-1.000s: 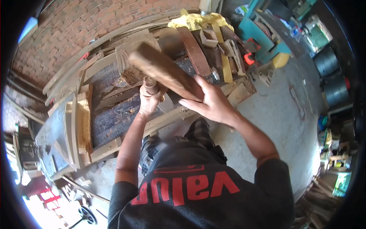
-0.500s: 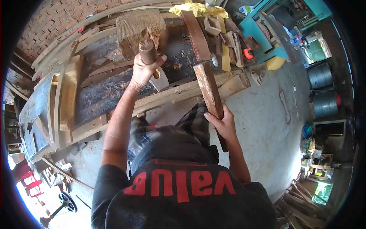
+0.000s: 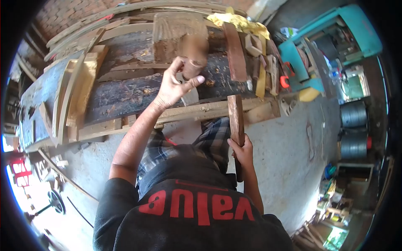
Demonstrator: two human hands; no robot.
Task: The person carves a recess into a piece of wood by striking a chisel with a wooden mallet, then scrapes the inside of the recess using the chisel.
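Observation:
My left hand [image 3: 171,88] is over the workbench, with thumb and fingers loosely around the round wooden handle of a chisel [image 3: 192,70]. The handle's upper end is blurred; a pale, broad blade [image 3: 190,97] shows below the hand. Just behind it sits a large rough wood block [image 3: 167,39] with a torn, fibrous side. Close to my body, my right hand [image 3: 243,151] is closed around the lower part of a thick wooden bar [image 3: 236,119]. The bar points up toward the bench edge, apart from the chisel.
The dark, chip-strewn workbench [image 3: 130,94] carries long boards [image 3: 79,90] at left. At right lie a reddish plank [image 3: 235,52], a small wooden box [image 3: 253,44] and a red-handled tool [image 3: 284,80]. A teal machine [image 3: 293,62] stands beyond, with metal drums [image 3: 354,113] further right.
The view has shifted, so the bench appears farther right. My left hand's grip on the chisel looks looser, with fingers more spread. The wooden bar in my right hand has turned more upright.

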